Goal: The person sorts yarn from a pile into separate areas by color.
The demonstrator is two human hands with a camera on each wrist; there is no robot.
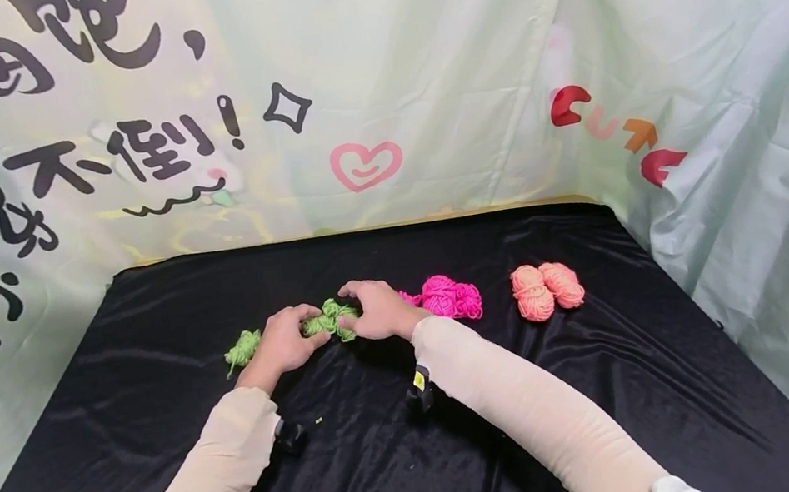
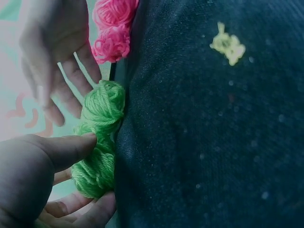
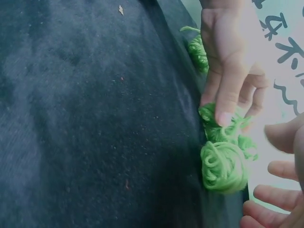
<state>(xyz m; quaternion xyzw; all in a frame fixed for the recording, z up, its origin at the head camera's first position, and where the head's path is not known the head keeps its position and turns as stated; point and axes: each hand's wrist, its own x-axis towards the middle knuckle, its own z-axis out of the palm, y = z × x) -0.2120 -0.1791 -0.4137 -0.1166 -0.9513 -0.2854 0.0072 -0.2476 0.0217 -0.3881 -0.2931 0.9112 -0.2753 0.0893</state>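
Near the middle of the black-covered table, my left hand (image 1: 285,341) grips bundled green yarn (image 1: 329,320) from its left side. The left wrist view shows the left thumb (image 2: 76,149) laid over the yarn, with fingers around its lower end. My right hand (image 1: 376,309) is at the other end of the bundle. Its fingers are spread and relaxed in the right wrist view, apart from the round green ball (image 3: 224,167). A smaller green yarn ball (image 1: 243,349) with a loose tail lies left of the left hand.
Right of the right hand lie bright pink yarn balls (image 1: 441,298), partly hidden by it. Farther right, two peach yarn balls (image 1: 547,290) touch. A pale yellowish scrap (image 2: 228,45) lies on the black cloth (image 1: 365,469). Printed curtains (image 1: 415,66) hang behind the table.
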